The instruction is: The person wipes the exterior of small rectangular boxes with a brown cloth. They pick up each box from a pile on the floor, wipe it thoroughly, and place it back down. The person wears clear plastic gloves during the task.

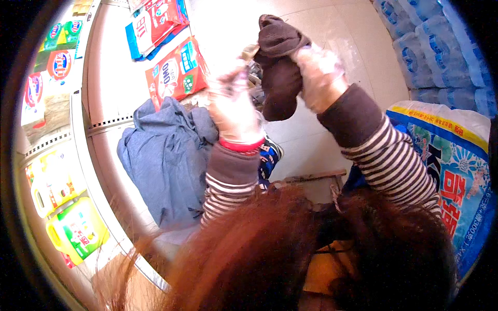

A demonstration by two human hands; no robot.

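My right hand [321, 76] grips a dark brown piece of cloth [281, 74], bunched at the top and hanging down like a sock. My left hand [235, 107] is raised just left of the cloth, blurred by motion. Its fingers cannot be made out, so whether it holds anything is unclear. A red band [242, 145] shows at the left wrist. Below and left of that hand lies a crumpled grey-blue cloth [167, 163]. Behind the hands, small items [256, 83] are partly hidden.
Red detergent bags [179, 68] lie at the upper left. Shelving [83, 112] along the left holds detergent jugs [79, 229] and packs. A large blue detergent bag [455, 171] stands at the right, below stacked shrink-wrapped bottle packs [439, 46]. Hair [249, 248] covers the lower view.
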